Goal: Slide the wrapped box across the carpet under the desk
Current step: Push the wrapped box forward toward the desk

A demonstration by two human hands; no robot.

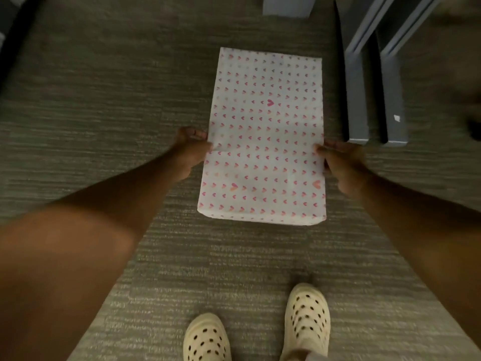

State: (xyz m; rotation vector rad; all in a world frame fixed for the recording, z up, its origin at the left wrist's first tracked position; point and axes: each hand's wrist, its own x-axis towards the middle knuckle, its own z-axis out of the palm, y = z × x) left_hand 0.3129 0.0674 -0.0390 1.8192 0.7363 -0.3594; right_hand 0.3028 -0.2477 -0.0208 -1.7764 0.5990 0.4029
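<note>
The wrapped box (265, 136) lies flat on the grey carpet (104, 113), its long side pointing away from me. Its paper is white with small pink hearts. My left hand (191, 152) grips the box's left edge about halfway along, thumb on top. On the opposite edge my right hand (338, 165) holds the box the same way. Both arms reach down from the bottom corners of the view.
Two grey desk legs (358, 100) with flat feet stand just right of the box, close to my right hand. Another grey piece (286, 5) sits at the top. A dark object (10, 43) runs along the far left. My cream clogs (307, 321) stand behind the box.
</note>
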